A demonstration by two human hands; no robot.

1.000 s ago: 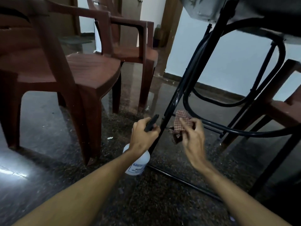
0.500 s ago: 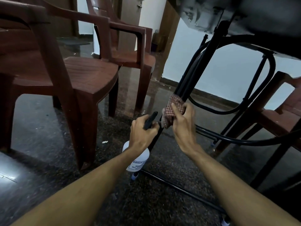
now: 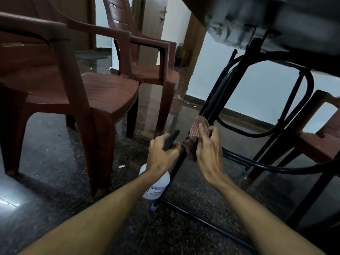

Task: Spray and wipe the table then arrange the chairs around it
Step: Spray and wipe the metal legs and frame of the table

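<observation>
Dark floor beneath the table: my right hand pinches the cloth round a leg, my left hand curls round the bottle. Wiping is underway, I judge; chairs not yet arranged.

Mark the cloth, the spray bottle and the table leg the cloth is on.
cloth (image 3: pixel 199 124), head view, checked upper fold above the fingers
spray bottle (image 3: pixel 159 183), head view, white body below the wrist
table leg (image 3: pixel 226 85), head view, black tubing above the cloth
</observation>
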